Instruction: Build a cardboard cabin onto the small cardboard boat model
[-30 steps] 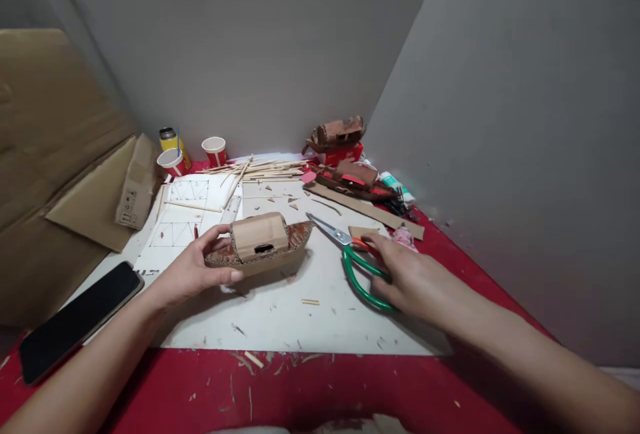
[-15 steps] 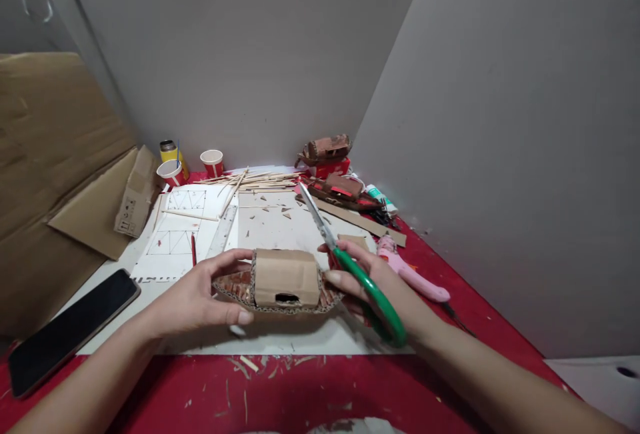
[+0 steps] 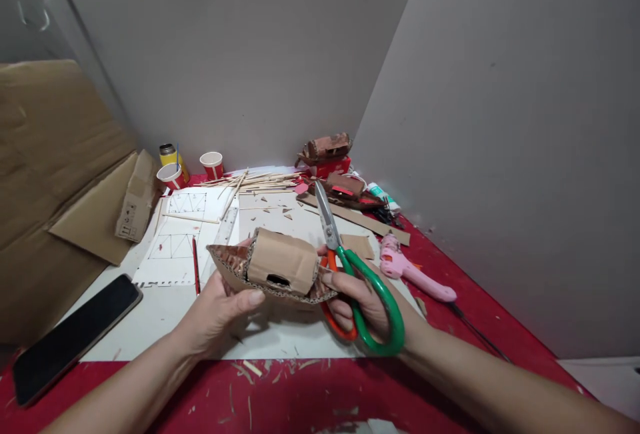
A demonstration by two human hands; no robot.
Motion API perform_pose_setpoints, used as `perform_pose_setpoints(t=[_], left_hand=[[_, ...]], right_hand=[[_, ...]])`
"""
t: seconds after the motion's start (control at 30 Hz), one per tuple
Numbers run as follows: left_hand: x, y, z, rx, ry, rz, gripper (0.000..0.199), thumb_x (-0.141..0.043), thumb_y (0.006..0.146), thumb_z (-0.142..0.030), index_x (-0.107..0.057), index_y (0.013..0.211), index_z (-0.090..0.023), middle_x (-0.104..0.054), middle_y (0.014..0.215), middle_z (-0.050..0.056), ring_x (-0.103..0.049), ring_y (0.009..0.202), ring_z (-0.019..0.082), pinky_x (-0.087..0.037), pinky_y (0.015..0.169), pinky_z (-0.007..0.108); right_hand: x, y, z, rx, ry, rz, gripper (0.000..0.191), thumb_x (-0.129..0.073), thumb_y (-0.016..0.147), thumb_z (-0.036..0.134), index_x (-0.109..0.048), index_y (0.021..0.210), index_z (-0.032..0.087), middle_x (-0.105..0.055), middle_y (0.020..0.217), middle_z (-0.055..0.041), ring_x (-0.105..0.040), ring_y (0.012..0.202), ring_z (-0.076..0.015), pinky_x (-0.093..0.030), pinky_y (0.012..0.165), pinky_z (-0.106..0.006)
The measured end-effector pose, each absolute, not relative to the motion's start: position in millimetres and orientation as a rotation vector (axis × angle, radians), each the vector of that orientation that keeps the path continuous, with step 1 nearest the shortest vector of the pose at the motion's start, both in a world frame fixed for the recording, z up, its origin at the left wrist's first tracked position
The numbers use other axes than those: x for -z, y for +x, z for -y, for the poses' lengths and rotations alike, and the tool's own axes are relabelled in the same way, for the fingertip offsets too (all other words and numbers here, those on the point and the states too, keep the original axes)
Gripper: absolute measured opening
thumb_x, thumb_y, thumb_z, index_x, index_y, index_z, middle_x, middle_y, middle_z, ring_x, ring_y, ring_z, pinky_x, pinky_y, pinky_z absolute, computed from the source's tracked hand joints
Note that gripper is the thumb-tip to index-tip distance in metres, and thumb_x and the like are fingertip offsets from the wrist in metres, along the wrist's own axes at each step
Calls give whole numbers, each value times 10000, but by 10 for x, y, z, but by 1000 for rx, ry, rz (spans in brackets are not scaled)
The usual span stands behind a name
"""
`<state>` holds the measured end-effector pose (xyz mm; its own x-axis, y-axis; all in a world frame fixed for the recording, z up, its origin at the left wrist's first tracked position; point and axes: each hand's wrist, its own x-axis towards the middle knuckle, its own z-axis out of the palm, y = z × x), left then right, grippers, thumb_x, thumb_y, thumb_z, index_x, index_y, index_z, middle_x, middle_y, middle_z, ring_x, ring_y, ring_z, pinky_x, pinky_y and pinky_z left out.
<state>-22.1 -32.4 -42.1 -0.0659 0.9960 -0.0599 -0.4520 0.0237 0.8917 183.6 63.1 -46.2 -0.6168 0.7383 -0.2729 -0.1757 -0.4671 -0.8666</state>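
Between my hands is a small cardboard model boat (image 3: 283, 264) with a curved roof and a dark oval window in its near side. My left hand (image 3: 225, 304) grips its left part, thumb on the near side and fingers mostly hidden beneath. With my right hand (image 3: 363, 297) I pinch the right tip of the boat between thumb and fingers. That same hand also carries scissors (image 3: 393, 314) with green and orange handles, their blades pointing up and away from me and looking closed. The boat is held above a white board (image 3: 280, 344), tilted with its left end higher.
A black phone (image 3: 75, 337) lies at left, near large cardboard sheets (image 3: 45, 207). Beyond are paper drawings (image 3: 173, 247), a red pencil (image 3: 195, 264), thin wooden sticks (image 3: 265, 182) and paper cups (image 3: 212, 164). At right are a pink glue gun (image 3: 415, 274) and brown model boats (image 3: 327, 147).
The boat has tilted, its left end rising and its right end dropping. My left hand has turned further under it. The scissors have rotated, so their orange handle now shows.
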Motion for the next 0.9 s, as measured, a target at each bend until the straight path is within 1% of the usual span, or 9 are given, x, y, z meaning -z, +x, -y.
perform_pose_setpoints(t=[0.07, 0.17, 0.3, 0.4, 0.47, 0.53, 0.6, 0.8, 0.9], left_hand=[[403, -220, 326, -1437, 810, -936, 592, -832, 708, -322, -632, 1249, -188, -721, 1184, 129, -661, 1112, 294, -517, 950, 387], [334, -281, 323, -1512, 817, -987, 428, -830, 709, -321, -702, 1090, -174, -766, 1043, 101, -714, 934, 251, -549, 846, 333], [259, -397, 319, -1589, 812, -1043, 482, -822, 720, -317, -681, 1161, -183, -760, 1082, 94, -705, 975, 244, -549, 848, 313], [231, -450, 327, -1622, 824, -1088, 535, -813, 732, -314, -651, 1221, -170, -748, 1125, 114, -695, 1030, 259, -544, 882, 328], [213, -461, 335, -1629, 843, -1109, 559, -804, 744, -307, -630, 1255, -165, -740, 1150, 122, -691, 1052, 265, -537, 914, 346], [193, -461, 342, -1633, 869, -1126, 574, -795, 756, -303, -610, 1283, -171, -730, 1181, 121, -684, 1075, 268, -529, 938, 360], [180, -462, 345, -1646, 904, -1158, 570, -800, 749, -304, -614, 1272, -172, -724, 1199, 118, -677, 1092, 272, -527, 947, 367], [195, -504, 367, -1643, 1001, -1403, 493, -825, 728, -311, -647, 1161, -157, -744, 1144, 106, -682, 1058, 261, -539, 907, 342], [203, -525, 384, -1640, 1021, -1494, 490, -839, 708, -340, -652, 1120, -152, -740, 1147, 108, -681, 1061, 269, -535, 908, 345]], right_hand=[[410, 1830, -606, -2101, -881, 1240, 494, -731, 775, 474, -466, 1139, 270, -441, 594, 113, -305, 379, -44, -317, 330, -158], [367, 1935, -629, -1896, -911, 1530, 491, -612, 856, 577, -460, 1208, 271, -386, 575, 108, -301, 387, -65, -296, 334, -177], [367, 2279, -722, -1303, -884, 2038, 470, -593, 884, 532, -520, 1260, 260, -540, 731, 22, -480, 496, -106, -428, 424, -222], [303, 2511, -735, -878, -671, 2412, 529, -602, 886, 464, -492, 1373, 291, -692, 935, -57, -669, 723, -211, -558, 593, -293], [206, 2574, -704, -605, -546, 2580, 593, -614, 880, 448, -443, 1430, 307, -706, 1135, -98, -707, 921, -281, -597, 714, -359], [93, 2560, -668, -406, -484, 2688, 652, -631, 869, 456, -410, 1461, 296, -682, 1242, -124, -697, 1031, -310, -606, 772, -392], [-1, 2502, -653, -298, -458, 2742, 653, -624, 878, 458, -411, 1463, 262, -699, 1214, -138, -708, 1019, -297, -614, 758, -376], [-65, 2372, -724, -21, -381, 2759, 513, -502, 962, 377, -451, 1419, 151, -758, 950, -126, -724, 715, -215, -573, 583, -299], [-54, 2372, -760, 60, -362, 2783, 468, -484, 970, 358, -498, 1373, 123, -757, 944, -135, -716, 692, -203, -541, 548, -281]])
